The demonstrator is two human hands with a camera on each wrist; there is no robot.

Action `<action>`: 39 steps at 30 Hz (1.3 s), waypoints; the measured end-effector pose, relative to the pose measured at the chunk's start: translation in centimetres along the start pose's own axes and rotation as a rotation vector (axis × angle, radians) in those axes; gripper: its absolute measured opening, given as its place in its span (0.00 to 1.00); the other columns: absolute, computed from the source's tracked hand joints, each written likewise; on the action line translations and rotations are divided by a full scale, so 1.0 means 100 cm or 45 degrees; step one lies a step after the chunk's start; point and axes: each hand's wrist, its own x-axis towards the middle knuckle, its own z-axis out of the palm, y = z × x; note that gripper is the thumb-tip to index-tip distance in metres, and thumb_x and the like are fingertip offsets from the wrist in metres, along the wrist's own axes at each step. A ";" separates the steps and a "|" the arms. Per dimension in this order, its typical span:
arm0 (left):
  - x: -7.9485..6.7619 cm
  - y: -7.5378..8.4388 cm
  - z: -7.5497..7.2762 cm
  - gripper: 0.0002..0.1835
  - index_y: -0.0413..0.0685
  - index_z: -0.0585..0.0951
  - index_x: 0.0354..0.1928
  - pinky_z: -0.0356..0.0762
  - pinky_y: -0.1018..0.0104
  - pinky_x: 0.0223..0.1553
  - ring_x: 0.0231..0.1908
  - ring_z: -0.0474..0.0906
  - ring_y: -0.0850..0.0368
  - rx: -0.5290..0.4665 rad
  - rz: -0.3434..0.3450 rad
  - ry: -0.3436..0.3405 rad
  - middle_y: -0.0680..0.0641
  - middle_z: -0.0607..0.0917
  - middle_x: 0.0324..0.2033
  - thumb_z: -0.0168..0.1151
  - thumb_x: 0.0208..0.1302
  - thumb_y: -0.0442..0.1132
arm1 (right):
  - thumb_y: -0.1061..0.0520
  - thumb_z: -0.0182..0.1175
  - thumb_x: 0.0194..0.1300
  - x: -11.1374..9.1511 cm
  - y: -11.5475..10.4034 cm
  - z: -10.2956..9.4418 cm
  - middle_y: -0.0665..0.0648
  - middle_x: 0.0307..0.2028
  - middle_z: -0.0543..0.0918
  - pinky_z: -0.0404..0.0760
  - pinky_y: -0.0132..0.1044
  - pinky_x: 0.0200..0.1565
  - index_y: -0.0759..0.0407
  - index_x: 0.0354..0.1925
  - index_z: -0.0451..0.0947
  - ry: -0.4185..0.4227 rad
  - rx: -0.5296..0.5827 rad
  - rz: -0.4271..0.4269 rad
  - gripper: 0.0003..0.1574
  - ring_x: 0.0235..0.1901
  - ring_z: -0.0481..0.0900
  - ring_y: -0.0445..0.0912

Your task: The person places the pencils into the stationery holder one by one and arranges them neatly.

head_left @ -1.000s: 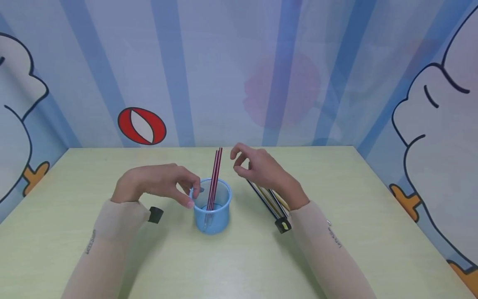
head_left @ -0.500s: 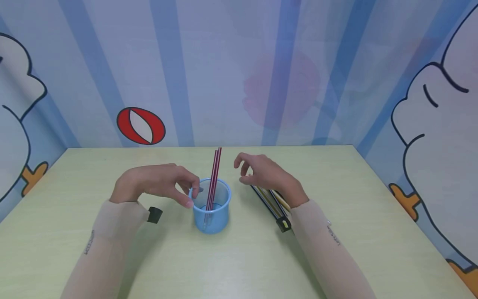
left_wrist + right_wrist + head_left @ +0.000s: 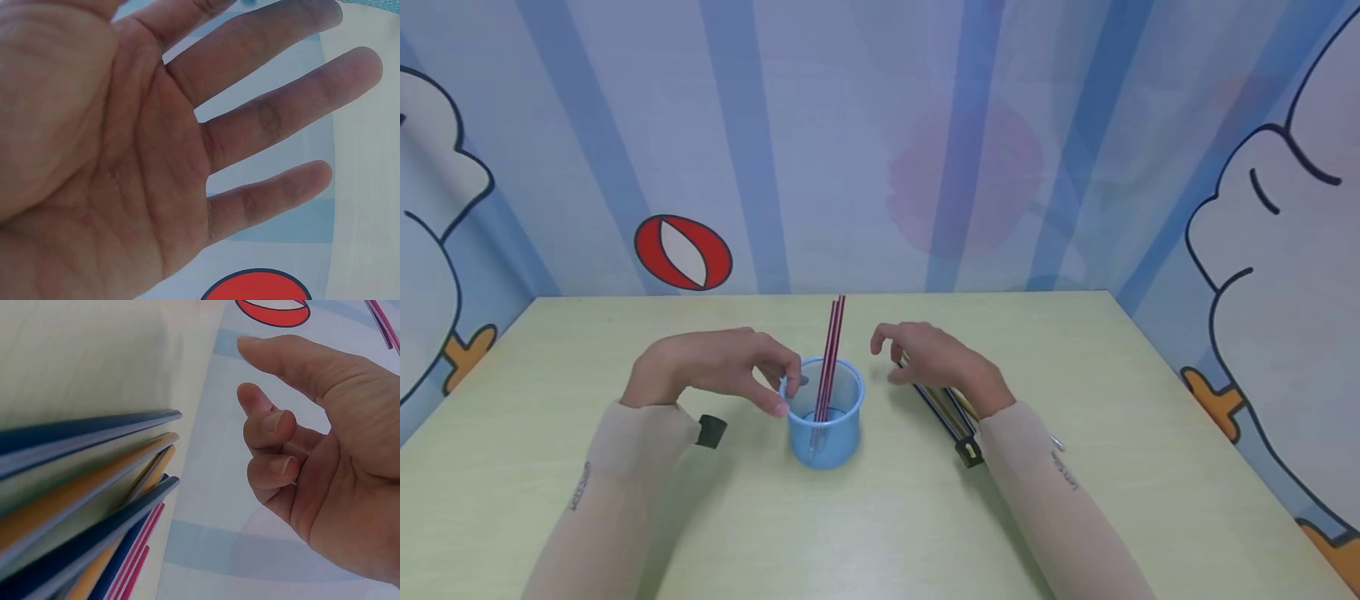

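Observation:
A light-blue cup (image 3: 825, 442) stands upright on the table, with a few thin dark-red and white striped sticks (image 3: 830, 362) leaning inside it. My left hand (image 3: 718, 364) pinches the cup's left side at the rim between thumb and index finger. In the left wrist view its other fingers (image 3: 294, 109) spread out straight. Over a group of striped sticks (image 3: 937, 411), lying to the right of the cup, hovers my right hand (image 3: 936, 357), fingers loosely bent and holding nothing. Blue, yellow and pink sticks (image 3: 94, 515) appear in the right wrist view, apart from the fingers.
The pale table (image 3: 820, 542) ends at a blue striped backdrop (image 3: 850, 150) with cartoon drawings. Small black wrist cameras hang below both wrists, the left camera (image 3: 711, 431) beside the cup and the right camera (image 3: 968, 451) by the sticks.
My right hand has moved down and slightly right, from beside the cup's sticks toward the sticks on the table. The left hand and cup have stayed still.

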 end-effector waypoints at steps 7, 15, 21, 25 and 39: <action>0.000 -0.001 0.000 0.11 0.51 0.81 0.40 0.76 0.50 0.56 0.54 0.80 0.52 0.001 0.003 -0.004 0.49 0.84 0.52 0.72 0.62 0.47 | 0.66 0.64 0.62 0.002 0.002 0.006 0.60 0.42 0.80 0.75 0.38 0.39 0.54 0.56 0.74 -0.019 -0.078 0.005 0.24 0.37 0.74 0.47; -0.001 0.000 0.000 0.10 0.54 0.81 0.38 0.76 0.50 0.56 0.54 0.80 0.52 0.004 0.003 0.000 0.49 0.84 0.53 0.72 0.62 0.47 | 0.67 0.65 0.60 0.002 0.004 0.012 0.58 0.40 0.75 0.71 0.38 0.36 0.51 0.57 0.74 -0.032 -0.173 0.062 0.28 0.35 0.70 0.47; -0.001 0.000 0.000 0.10 0.53 0.81 0.39 0.76 0.49 0.56 0.54 0.80 0.52 0.006 -0.004 0.000 0.49 0.84 0.52 0.72 0.62 0.47 | 0.66 0.67 0.60 0.003 0.005 0.016 0.56 0.41 0.74 0.72 0.40 0.38 0.47 0.57 0.73 -0.063 -0.222 0.121 0.29 0.38 0.70 0.49; -0.001 0.001 0.000 0.10 0.53 0.81 0.39 0.76 0.49 0.55 0.54 0.80 0.52 0.007 -0.002 0.000 0.49 0.84 0.52 0.72 0.62 0.47 | 0.68 0.65 0.59 0.004 0.005 0.018 0.55 0.40 0.73 0.72 0.40 0.37 0.45 0.58 0.73 -0.080 -0.229 0.166 0.31 0.38 0.70 0.49; 0.000 0.001 0.000 0.10 0.52 0.81 0.39 0.77 0.50 0.55 0.54 0.80 0.52 0.007 -0.009 0.000 0.49 0.84 0.51 0.72 0.62 0.46 | 0.66 0.64 0.62 0.003 0.007 0.017 0.54 0.40 0.75 0.75 0.41 0.40 0.48 0.57 0.76 -0.099 -0.294 0.216 0.26 0.39 0.72 0.48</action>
